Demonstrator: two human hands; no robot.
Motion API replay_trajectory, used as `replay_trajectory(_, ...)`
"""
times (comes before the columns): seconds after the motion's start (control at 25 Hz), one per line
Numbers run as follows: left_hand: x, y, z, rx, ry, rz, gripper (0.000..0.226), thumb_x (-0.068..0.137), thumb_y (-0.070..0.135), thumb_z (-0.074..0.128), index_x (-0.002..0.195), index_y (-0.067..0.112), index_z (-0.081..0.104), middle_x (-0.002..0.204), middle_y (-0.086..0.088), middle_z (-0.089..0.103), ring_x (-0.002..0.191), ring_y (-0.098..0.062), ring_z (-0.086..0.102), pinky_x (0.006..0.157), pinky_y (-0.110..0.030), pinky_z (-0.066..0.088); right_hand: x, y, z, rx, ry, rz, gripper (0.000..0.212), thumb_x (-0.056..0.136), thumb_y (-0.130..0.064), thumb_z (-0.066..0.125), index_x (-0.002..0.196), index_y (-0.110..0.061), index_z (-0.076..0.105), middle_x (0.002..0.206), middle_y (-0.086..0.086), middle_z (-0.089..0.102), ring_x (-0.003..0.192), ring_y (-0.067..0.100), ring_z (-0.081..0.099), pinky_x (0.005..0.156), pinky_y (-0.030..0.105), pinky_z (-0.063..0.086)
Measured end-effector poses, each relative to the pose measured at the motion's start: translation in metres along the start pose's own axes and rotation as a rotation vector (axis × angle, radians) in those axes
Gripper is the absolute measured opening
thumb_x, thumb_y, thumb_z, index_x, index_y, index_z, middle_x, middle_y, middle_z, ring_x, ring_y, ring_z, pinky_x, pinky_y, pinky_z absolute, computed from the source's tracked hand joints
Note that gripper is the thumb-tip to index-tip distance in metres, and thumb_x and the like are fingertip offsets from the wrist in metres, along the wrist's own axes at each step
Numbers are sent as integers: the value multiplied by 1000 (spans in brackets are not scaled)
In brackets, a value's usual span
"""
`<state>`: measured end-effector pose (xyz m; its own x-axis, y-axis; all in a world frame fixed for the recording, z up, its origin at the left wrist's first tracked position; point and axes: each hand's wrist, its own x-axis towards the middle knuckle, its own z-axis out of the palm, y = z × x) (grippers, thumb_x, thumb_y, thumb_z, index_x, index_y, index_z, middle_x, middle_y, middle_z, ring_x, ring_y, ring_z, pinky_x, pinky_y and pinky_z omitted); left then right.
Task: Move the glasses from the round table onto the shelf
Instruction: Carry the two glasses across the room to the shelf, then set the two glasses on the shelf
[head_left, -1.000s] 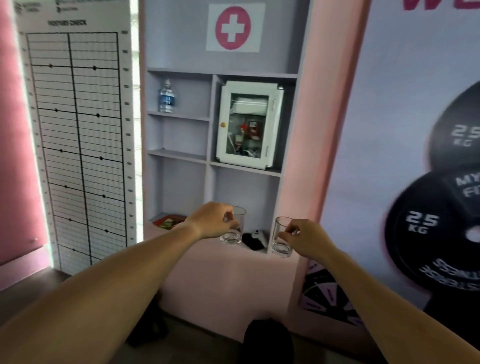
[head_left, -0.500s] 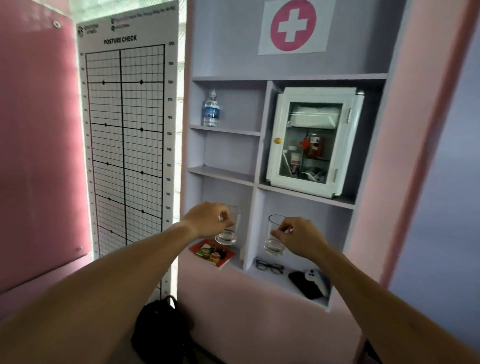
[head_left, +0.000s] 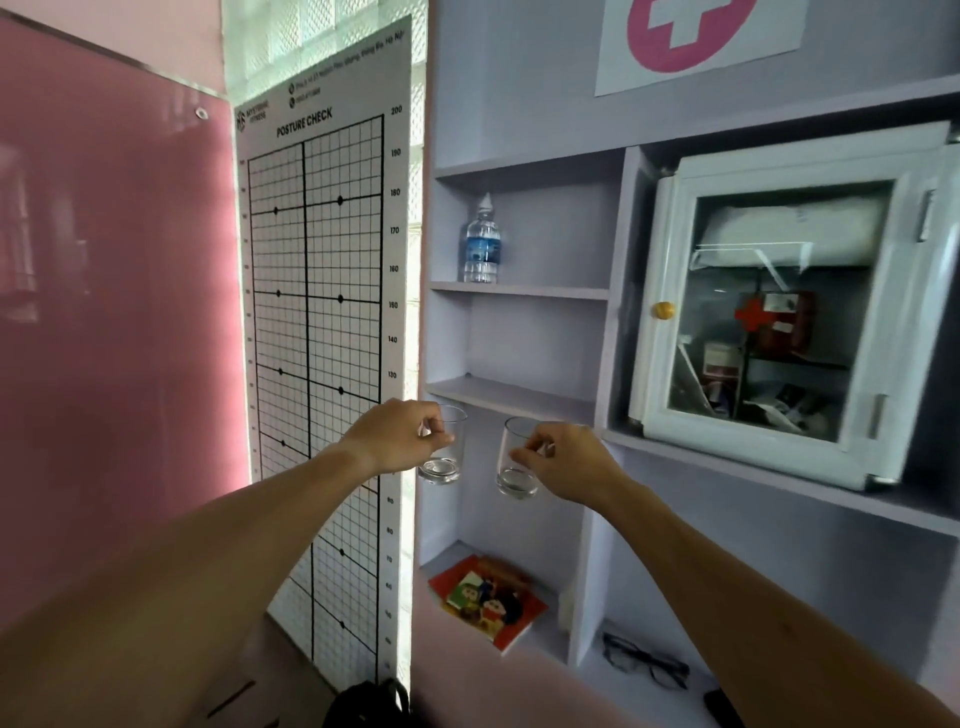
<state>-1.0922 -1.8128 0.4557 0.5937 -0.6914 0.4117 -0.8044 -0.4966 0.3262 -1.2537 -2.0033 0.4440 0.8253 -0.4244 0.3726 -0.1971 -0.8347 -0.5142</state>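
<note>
1. In front of the shelf (head_left: 511, 397), we see both arms stretched out, each hand up in the air with a glass.
2. The left hand (head_left: 400, 439) pinches the left glass (head_left: 444, 447) near its rim.
3. The right hand (head_left: 563, 462) grips the right glass (head_left: 517, 460) the same way.
4. Both glasses hang just below that shelf, touching nothing.
5. Fingers hide part of each rim.
6. The first-aid cabinet (head_left: 789, 306) is blurry inside.
</note>
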Motion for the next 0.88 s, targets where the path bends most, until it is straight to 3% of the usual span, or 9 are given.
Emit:
replay_trajectory(0.2,77,-26,2,-11,105,-46,17,89,46,66,79,34,60,93,11,67,87,-15,64,81,-34,52,92,11,-2,34,45,-93,24,92,-44,68,97,-21,71,101,2,69,93,21,65,87,39,56)
replay_trajectory(0.36,121,-47,16,-59,182,-99,16,89,45,66,82,31,63,96,11,69,92,-15,64,84,-36,52,146,23,5,4,93,-147,23,92,-42,68,92,-18,71,101,4,71,94,22,65,85,38,56)
replay_trajectory(0.52,163,-64,29,-73,253,-125,17,88,44,65,78,31,61,86,11,67,81,-19,63,77,-33,51,193,35,20,8,99,-145,20,93,-40,67,87,-22,66,97,2,69,91,21,63,80,34,54)
replay_trajectory(0.64,194,-78,38,-84,236,-103,16,88,46,66,80,32,62,89,10,70,85,-16,65,80,-34,52,222,43,31,14,102,-126,18,91,-40,69,86,-24,66,95,0,67,91,22,63,83,35,56)
replay_trajectory(0.88,252,-106,47,-73,184,-40,16,89,45,66,83,30,64,86,9,70,83,-14,65,76,-30,49,275,48,52,15,143,-79,29,87,-43,70,65,-33,55,82,-5,63,83,21,63,79,37,58)
